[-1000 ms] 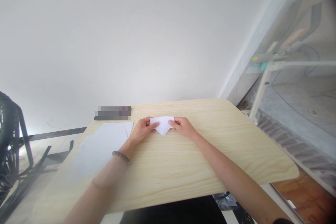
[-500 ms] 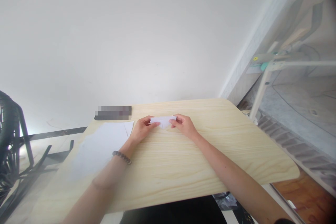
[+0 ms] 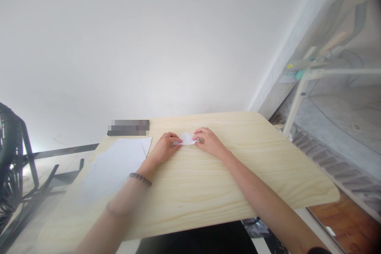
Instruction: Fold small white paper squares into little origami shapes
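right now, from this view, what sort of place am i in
Probably a room in a home or small office: white paper sheets lie on a pale wood-grain table, which stands by a plain white wall.

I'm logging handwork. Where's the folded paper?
In the head view, the folded paper is near centre, between the left hand and right hand, right of the white sheets.

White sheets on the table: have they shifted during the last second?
No. The white sheets show no visible shift in any direction against the wooden table; they lie at its left side, as before.
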Tool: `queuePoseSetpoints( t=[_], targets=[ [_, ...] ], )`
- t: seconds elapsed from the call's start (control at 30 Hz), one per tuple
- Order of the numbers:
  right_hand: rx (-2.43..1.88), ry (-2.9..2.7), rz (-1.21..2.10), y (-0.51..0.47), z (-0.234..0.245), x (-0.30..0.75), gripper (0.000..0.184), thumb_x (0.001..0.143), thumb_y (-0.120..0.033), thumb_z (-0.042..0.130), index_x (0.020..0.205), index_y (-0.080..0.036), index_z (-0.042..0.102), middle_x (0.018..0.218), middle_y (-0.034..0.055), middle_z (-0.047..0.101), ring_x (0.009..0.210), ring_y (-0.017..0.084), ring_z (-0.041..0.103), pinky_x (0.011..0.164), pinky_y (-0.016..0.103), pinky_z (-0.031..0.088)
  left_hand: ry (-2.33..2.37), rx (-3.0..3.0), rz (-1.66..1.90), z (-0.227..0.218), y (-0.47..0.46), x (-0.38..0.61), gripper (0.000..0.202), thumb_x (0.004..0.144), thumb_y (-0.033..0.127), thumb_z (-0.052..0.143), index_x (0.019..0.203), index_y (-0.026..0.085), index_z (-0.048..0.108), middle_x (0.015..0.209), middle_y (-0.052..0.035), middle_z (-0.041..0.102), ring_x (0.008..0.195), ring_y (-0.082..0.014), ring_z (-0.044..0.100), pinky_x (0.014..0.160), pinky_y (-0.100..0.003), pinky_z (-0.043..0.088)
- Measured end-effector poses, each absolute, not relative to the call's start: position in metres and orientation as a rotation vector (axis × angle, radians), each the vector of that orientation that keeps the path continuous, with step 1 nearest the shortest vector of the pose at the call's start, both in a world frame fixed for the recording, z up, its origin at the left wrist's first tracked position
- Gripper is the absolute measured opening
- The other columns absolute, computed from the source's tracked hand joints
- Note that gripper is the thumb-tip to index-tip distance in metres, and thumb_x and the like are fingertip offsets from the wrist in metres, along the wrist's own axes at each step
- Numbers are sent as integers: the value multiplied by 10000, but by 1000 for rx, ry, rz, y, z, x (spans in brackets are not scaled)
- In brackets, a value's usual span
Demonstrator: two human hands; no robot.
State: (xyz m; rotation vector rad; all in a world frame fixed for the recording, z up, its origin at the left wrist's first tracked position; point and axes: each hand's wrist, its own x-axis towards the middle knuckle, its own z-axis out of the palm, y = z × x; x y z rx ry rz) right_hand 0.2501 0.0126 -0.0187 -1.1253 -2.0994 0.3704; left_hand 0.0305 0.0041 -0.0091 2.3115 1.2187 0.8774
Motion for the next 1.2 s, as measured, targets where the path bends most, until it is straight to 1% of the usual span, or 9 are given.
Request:
queuePoseSetpoints(
  t=[0.13, 0.23, 0.4, 0.53, 0.6, 0.7, 0.83, 0.97, 1.2],
  targets=[
    [-1185, -2178, 325, 11, -17, 253, 194, 715, -269, 576, 890, -248, 656, 972, 49, 527, 941, 168, 472, 861, 322, 378, 1275, 2404, 846, -7, 4, 29, 247, 776, 368, 476, 891, 249, 659, 899, -38, 577, 880, -185, 508, 808, -316, 397],
    [-1185, -2214, 326, 9, -14, 254, 220, 783, -312, 499, 933, -249, 647, 956, 56, 522, 946, 166, 461, 865, 320, 368, 1304, 2399, 819, -5, 4, 29, 280, 794, 394, 439, 879, 251, 664, 844, -37, 591, 839, -185, 515, 772, -305, 399],
    [-1194, -2224, 354, 8, -11, 254, 210, 795, -321, 491, 916, -249, 646, 940, 48, 545, 914, 166, 477, 858, 337, 346, 1324, 2364, 783, -4, 4, 30, 294, 800, 395, 424, 879, 238, 659, 843, -51, 596, 855, -200, 511, 778, -309, 387],
    [-1161, -2199, 422, 10, -11, 253, 212, 806, -304, 474, 783, -205, 660, 815, 33, 601, 774, 136, 517, 775, 293, 370, 1312, 2374, 783, -5, 4, 30, 302, 803, 395, 419, 896, 229, 653, 833, -53, 596, 862, -203, 501, 780, -310, 381],
    [-1170, -2187, 445, 10, -11, 252, 218, 803, -301, 475, 753, -195, 658, 779, 30, 614, 734, 129, 522, 733, 275, 377, 1303, 2385, 784, -6, 4, 29, 309, 806, 396, 415, 917, 226, 647, 832, -55, 596, 858, -202, 497, 777, -310, 379],
    [-1188, -2179, 474, 10, -11, 252, 202, 801, -300, 475, 845, -210, 651, 813, 21, 632, 726, 125, 528, 711, 263, 381, 1321, 2395, 772, -6, 4, 30, 334, 811, 408, 404, 972, 218, 628, 812, -57, 593, 841, -202, 495, 765, -310, 379],
    [-1213, -2187, 456, 10, -11, 250, 235, 815, -286, 449, 966, -226, 619, 892, 20, 641, 777, 134, 533, 748, 276, 375, 1379, 2429, 731, -6, 5, 31, 352, 817, 419, 385, 978, 219, 627, 752, -55, 594, 792, -200, 502, 734, -305, 378],
    [-1272, -2225, 405, 10, -12, 248, 252, 831, -282, 426, 987, -225, 616, 890, 35, 640, 808, 147, 531, 782, 299, 356, 1489, 2420, 717, -5, 5, 30, 348, 808, 438, 388, 936, 243, 646, 741, -51, 611, 786, -202, 512, 733, -302, 369],
    [-1278, -2251, 364, 10, -12, 245, 256, 847, -285, 403, 958, -215, 623, 864, 48, 631, 823, 150, 525, 783, 298, 345, 1530, 2338, 720, -6, 6, 29, 347, 783, 471, 408, 909, 268, 660, 734, -36, 626, 808, -211, 515, 730, -297, 369]
  ],
)
